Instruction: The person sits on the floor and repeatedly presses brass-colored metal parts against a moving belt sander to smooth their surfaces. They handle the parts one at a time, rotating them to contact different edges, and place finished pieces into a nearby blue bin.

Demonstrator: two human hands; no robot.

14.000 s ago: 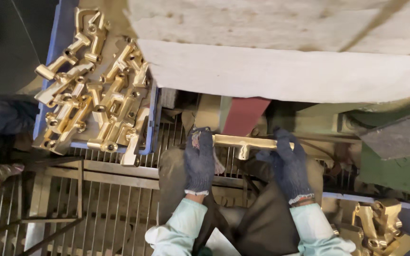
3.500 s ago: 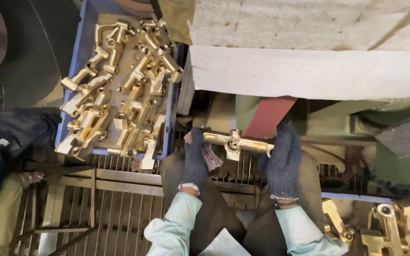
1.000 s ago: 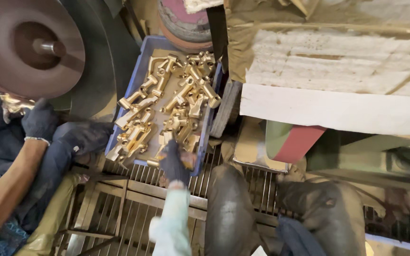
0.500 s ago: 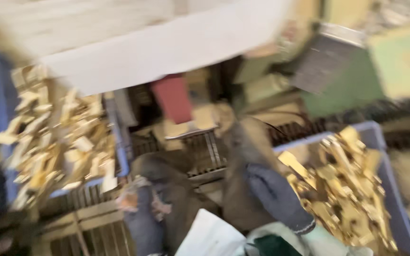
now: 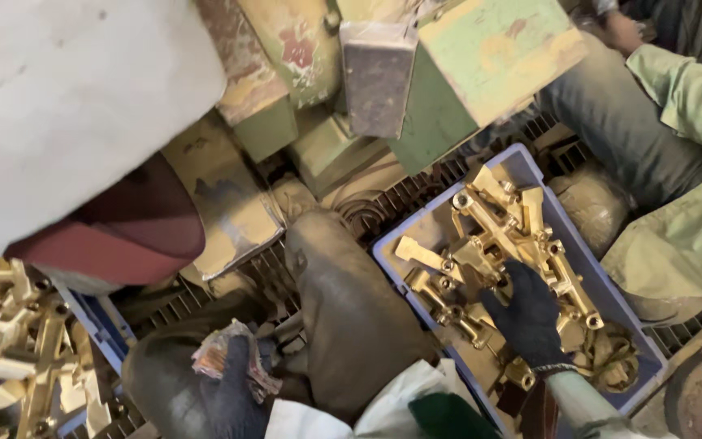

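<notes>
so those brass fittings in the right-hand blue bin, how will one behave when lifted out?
Likely stiff and heavy for its size: the brass fittings look like solid cast metal. Their branching arms interlock, so one may snag neighbours. The right hand is gloved, which probably helps grip.

Pretty dim workshop light overall, warm/yellowish, prob. from overhead. Brightest on the pale slab (image 5: 67,106) top left, nearly washed out, no texture left there. Brass parts (image 5: 501,244) in the blue crate (image 5: 611,297) catching soft glints, no hard glare. Deep shadow betw. the knees and under the green machine housing (image 5: 497,49). Dark glove on right hand (image 5: 530,317) almost swallowing detail. Slight motion blur bottom left around left hand (image 5: 233,390); edges a bit soft and stretched, wide-angle style.
</notes>
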